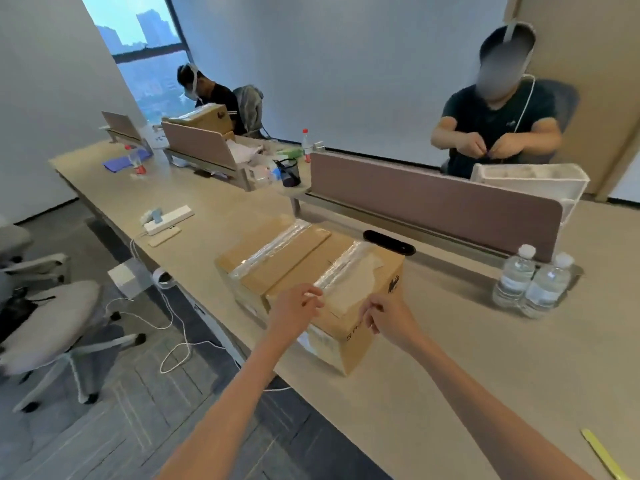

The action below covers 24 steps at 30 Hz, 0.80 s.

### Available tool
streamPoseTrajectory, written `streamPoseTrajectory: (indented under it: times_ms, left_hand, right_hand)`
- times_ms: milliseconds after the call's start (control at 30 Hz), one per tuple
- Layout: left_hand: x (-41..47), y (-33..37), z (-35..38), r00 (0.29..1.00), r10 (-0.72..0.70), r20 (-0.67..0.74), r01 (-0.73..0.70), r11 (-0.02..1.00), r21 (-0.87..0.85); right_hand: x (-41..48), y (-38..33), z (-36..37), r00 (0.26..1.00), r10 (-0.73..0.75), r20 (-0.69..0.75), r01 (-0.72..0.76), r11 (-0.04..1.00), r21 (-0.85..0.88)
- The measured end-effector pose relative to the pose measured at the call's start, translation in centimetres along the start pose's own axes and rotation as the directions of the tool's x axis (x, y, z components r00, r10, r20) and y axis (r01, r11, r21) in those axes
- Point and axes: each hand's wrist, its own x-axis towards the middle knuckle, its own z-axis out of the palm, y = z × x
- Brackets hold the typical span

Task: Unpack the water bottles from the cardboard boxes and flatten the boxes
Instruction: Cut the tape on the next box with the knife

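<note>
Two taped cardboard boxes stand side by side on the long desk (433,358). The near box (356,303) has clear tape and a white label on top; the far box (273,254) sits behind it to the left. My left hand (294,313) rests on the near box's top front edge with its fingers curled at the tape. My right hand (388,317) is at the same edge to the right, fingers curled, seemingly pinching the tape end. Two clear water bottles (533,282) with white caps stand on the desk to the right.
A brown divider panel (433,199) runs behind the boxes, with a black device (389,242) in front of it. A person sits beyond it. A yellow-green strip (604,455) lies at the desk's near right. A power strip (166,220) and phone lie left; an office chair (52,327) stands on the floor.
</note>
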Motion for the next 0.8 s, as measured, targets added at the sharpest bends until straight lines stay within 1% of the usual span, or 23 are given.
streamPoseTrajectory:
  times_ms: [67, 133, 200, 300, 367, 433, 500, 600, 700, 800]
  left_hand:
    - [5.1, -2.0, -0.4, 0.995, 0.062, 0.078, -0.066, 0.996, 0.054]
    - [9.9, -4.2, -1.0, 0.98, 0.139, 0.142, -0.158, 0.978, 0.134]
    - [13.8, -6.6, -1.4, 0.963, 0.181, 0.202, -0.222, 0.954, 0.203]
    - [18.5, -10.1, -1.3, 0.931, 0.186, 0.313, -0.286, 0.905, 0.315]
    - [20.7, -11.8, -0.7, 0.907, 0.206, 0.369, -0.361, 0.829, 0.426]
    - [22.2, -13.1, 0.1, 0.874, 0.208, 0.44, -0.421, 0.778, 0.467]
    - [22.1, -13.3, 0.6, 0.85, 0.273, 0.45, -0.481, 0.75, 0.455]
    - [22.2, -13.5, 1.1, 0.827, 0.403, 0.392, -0.549, 0.728, 0.41]
    - [22.8, -14.8, 1.8, 0.792, 0.494, 0.358, -0.608, 0.689, 0.394]
    - [23.8, -15.5, 2.0, 0.771, 0.538, 0.341, -0.637, 0.669, 0.383]
  right_hand:
    - [2.7, 1.1, 1.4, 0.996, 0.049, -0.08, -0.051, 0.998, -0.027]
    - [5.0, 1.8, 3.0, 0.976, 0.108, -0.19, -0.124, 0.99, -0.071]
    - [6.6, 2.1, 4.6, 0.931, 0.166, -0.326, -0.201, 0.976, -0.078]
    - [8.2, 2.4, 7.2, 0.849, 0.215, -0.482, -0.296, 0.95, -0.097]
    - [8.6, 2.6, 8.6, 0.802, 0.235, -0.549, -0.357, 0.926, -0.125]
    - [9.4, 2.9, 9.8, 0.763, 0.284, -0.581, -0.414, 0.905, -0.101]
    - [9.7, 2.9, 10.3, 0.733, 0.328, -0.596, -0.433, 0.9, -0.038]
    - [10.8, 2.7, 10.7, 0.701, 0.387, -0.599, -0.467, 0.884, 0.026]
    - [11.1, 2.6, 11.3, 0.667, 0.398, -0.63, -0.494, 0.869, 0.026]
    - [11.6, 2.5, 11.9, 0.644, 0.376, -0.666, -0.506, 0.863, -0.002]
